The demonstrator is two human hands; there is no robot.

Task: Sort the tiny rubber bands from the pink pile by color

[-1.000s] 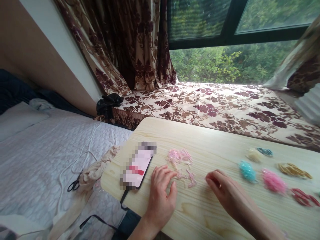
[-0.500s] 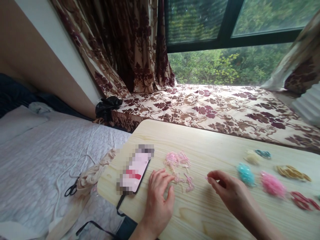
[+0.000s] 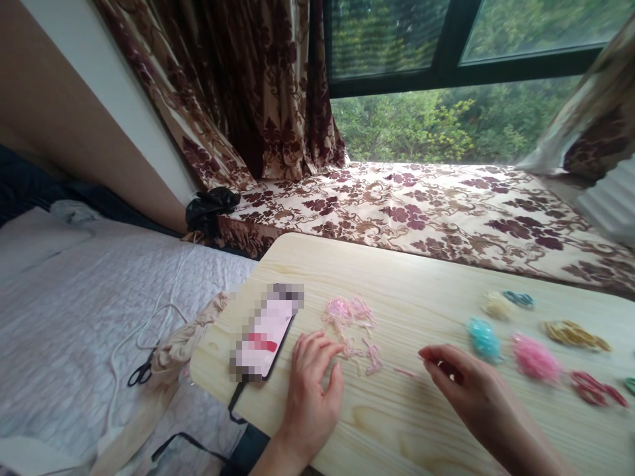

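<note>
My left hand point(image 3: 316, 377) rests palm down on the wooden table point(image 3: 421, 277), fingers extended and thumb apart, beside a heap of thin pale pink strands point(image 3: 347, 311). A few looser pink pieces point(image 3: 373, 357) lie just off its fingertips. To the right, my right hand point(image 3: 466, 390) is closed with thumb and forefinger tips together; whether anything is between them is hidden. One short pink strand point(image 3: 405, 371) lies on the table, just left of those fingertips and apart from them.
At the right lie a turquoise bundle point(image 3: 483, 340), a bright pink bundle point(image 3: 536, 359), a cream bundle point(image 3: 497, 305), and blue point(image 3: 518, 299), tan point(image 3: 577, 335) and red point(image 3: 591, 387) loops. A phone point(image 3: 262, 340) with a strap is on the left. Black-handled scissors point(image 3: 140, 375) lie on the bed point(image 3: 198, 284).
My right hand has moved slightly right, and the short pink strand now shows on the table left of its fingertips. My left hand stays in place. The view has shifted a little.
</note>
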